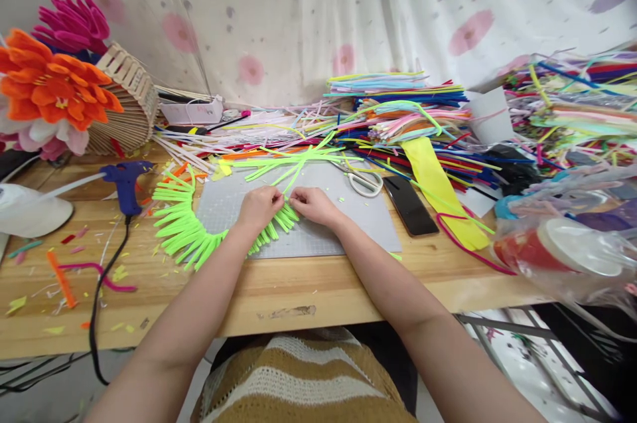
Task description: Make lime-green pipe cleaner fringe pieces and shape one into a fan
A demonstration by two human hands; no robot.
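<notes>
From afar, I have the left hand [259,212] pinched closed on the lime-green fringe [189,235], which curves away leftward beneath it, and the right hand [314,206] curled just beside, its hold unclear.

The bare, tapering left forearm [199,303] is slanting toward one o'clock, the bare, tapering right forearm [398,285] toward eleven. The bare, curled left hand [261,208] and bare, bent right hand [314,206] are nearly meeting, both pinching.
</notes>
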